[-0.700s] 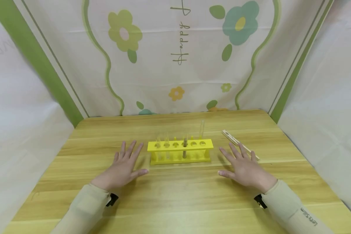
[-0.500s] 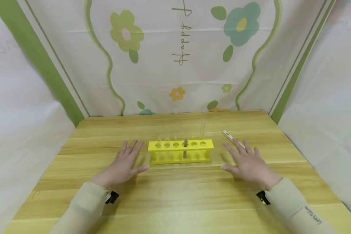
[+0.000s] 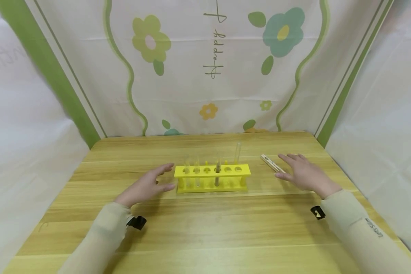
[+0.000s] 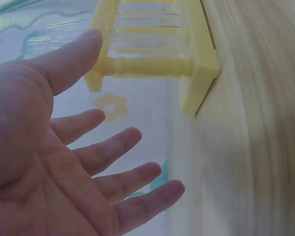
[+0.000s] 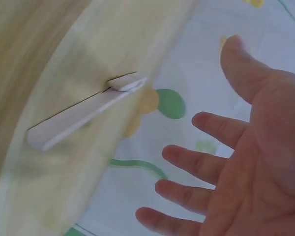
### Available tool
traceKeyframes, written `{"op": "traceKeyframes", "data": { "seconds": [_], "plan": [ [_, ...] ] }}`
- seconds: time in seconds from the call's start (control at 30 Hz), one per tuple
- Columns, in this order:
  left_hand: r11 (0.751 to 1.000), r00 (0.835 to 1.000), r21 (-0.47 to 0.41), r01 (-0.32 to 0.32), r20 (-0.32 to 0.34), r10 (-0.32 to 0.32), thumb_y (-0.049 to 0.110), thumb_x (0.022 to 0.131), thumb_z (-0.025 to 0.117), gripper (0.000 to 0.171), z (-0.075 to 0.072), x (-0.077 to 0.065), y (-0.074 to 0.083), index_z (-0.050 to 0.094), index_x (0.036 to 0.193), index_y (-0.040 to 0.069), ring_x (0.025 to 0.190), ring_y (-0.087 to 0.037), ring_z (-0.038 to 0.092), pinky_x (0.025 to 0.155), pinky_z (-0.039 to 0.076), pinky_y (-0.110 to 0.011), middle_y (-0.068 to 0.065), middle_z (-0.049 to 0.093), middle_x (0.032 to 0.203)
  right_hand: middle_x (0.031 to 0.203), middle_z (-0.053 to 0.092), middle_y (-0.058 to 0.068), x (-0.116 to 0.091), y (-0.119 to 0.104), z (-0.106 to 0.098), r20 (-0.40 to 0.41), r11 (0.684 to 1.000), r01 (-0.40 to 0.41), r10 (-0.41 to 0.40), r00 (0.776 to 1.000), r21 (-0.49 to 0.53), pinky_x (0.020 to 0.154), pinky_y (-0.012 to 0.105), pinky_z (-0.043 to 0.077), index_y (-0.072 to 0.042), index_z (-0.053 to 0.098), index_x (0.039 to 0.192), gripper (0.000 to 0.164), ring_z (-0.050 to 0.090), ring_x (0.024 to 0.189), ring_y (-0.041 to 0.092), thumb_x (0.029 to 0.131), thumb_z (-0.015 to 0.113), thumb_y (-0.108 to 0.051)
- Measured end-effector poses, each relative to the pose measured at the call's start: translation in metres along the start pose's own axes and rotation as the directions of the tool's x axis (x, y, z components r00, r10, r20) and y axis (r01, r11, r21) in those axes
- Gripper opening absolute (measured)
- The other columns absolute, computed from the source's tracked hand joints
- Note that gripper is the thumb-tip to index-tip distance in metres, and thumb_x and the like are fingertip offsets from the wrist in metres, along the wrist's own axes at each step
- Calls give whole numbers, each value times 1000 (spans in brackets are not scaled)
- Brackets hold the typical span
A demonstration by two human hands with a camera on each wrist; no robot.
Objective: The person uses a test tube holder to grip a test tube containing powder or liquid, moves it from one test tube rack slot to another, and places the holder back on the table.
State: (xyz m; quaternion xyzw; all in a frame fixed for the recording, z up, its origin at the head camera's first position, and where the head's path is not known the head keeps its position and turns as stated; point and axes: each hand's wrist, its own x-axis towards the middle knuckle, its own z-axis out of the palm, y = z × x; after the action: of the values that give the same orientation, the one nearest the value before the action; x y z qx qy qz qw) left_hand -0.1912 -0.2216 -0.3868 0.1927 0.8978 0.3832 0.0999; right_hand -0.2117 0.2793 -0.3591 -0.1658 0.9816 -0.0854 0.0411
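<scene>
A yellow test tube rack [image 3: 212, 171] stands mid-table with several glass test tubes in it; one test tube [image 3: 217, 173] has dark contents. Another clear test tube [image 3: 238, 153] rises at the rack's back right. My left hand [image 3: 148, 186] is at the rack's left end, thumb and fingers spread apart, nothing held; the left wrist view shows the rack's end [image 4: 147, 67] just past the thumb. To the right lies a wooden test tube holder [image 3: 272, 163]. My right hand [image 3: 305, 173] hovers beside it, fingers extended; in the right wrist view the holder [image 5: 78, 115] lies apart from the fingers.
The wooden table [image 3: 205, 232] reaches back to a white curtain [image 3: 185, 83] printed with flowers. White cloth [image 3: 380, 125] also hangs along the right side and the left side. A black wrist strap shows under each sleeve.
My right hand has moved right and farther forward, uncovering part of the holder. The left hand has turned onto its side, its thumb and fingers now facing the rack's end.
</scene>
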Motion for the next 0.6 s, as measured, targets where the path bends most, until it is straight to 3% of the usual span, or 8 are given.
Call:
{"op": "traceKeyframes", "data": {
  "seconds": [0.13,0.27,0.6],
  "plan": [
    [998,999,-56,35,3,-35,36,94,70,75,4,7,-3,32,155,19,138,-37,37,102,39,-57,-10,42,152,142,42,35,6,10,5,28,999,-19,18,999,33,98,68,34,5,40,146,75,40,126,56,99,54,-51],
    [991,997,-108,75,-23,-78,34,93,72,73,10,14,-6,35,154,20,133,-35,45,102,41,-55,-10,47,146,136,51,32,13,18,14,8,999,-28,28,1000,46,96,66,38,8,47,141,64,48,121,54,100,58,-41],
    [960,992,-263,93,-53,-111,27,87,79,70,25,30,-12,46,146,12,117,-27,57,96,48,-45,-8,58,131,126,59,31,27,22,22,-35,998,-53,55,998,43,92,62,43,12,54,132,60,56,113,51,98,63,-37]
  ]
}}
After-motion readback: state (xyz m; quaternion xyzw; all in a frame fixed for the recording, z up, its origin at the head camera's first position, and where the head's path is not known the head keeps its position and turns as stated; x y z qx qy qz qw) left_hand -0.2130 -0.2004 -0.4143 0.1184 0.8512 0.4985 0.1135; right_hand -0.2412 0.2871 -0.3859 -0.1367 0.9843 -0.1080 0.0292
